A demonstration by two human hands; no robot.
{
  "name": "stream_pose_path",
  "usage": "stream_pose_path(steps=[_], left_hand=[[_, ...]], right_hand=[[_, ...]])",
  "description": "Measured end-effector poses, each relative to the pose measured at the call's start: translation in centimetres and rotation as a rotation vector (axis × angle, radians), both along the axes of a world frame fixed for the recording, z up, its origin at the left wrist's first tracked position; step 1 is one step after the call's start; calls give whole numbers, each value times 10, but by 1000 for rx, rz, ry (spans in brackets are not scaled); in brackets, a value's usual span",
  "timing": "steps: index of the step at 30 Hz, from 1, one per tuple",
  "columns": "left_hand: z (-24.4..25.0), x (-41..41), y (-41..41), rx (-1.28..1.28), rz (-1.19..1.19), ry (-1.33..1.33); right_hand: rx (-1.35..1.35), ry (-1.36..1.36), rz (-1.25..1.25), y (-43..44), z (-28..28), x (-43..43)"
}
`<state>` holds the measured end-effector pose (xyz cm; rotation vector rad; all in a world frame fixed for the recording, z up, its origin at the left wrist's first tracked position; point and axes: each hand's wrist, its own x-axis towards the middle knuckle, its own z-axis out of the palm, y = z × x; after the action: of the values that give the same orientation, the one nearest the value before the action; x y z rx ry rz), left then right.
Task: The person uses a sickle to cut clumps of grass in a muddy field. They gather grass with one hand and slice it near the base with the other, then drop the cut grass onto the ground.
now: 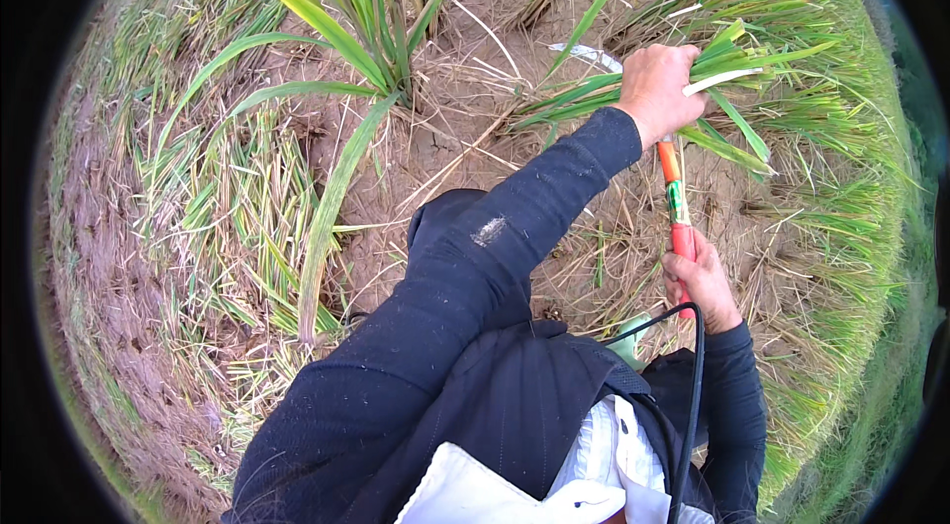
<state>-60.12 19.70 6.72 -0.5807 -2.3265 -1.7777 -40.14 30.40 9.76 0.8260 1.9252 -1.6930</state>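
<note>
My left hand (pixel 660 93) is closed around a bunch of green rice stalks (pixel 731 64), whose cut ends point right. The leafy part of the bunch trails left, low over the mud. In my right hand (pixel 705 283) is the red and orange handle (pixel 669 160) of a sickle, with a green band at its middle. A pale curved strip, apparently the sickle's blade (pixel 590 56), shows just left of my left hand. Its join to the handle is hidden behind that hand and the stalks.
A standing rice clump (pixel 401 71) rises at upper left, its long leaves arching outward. Cut stalks (pixel 252 205) lie in a swath on the left. More stalks (pixel 831 220) lie in a thick row along the right. A black cable (pixel 698 375) hangs before my chest.
</note>
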Motion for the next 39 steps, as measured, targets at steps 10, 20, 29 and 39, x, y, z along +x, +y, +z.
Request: stream_pose_path(steps=[10,20,29,39], left_hand=[[3,7,-8,-15,49,-11],[39,6,-6,606,-357,-302],[-24,53,-27,-914,-671,-40],[-28,14,-124,-1179,-101,-339]], right_hand=[[141,60,274,-16,6,9],[389,-38,-393,55,70,140],[52,17,75,10,-46,13],[0,-20,306,-30,-94,-36]])
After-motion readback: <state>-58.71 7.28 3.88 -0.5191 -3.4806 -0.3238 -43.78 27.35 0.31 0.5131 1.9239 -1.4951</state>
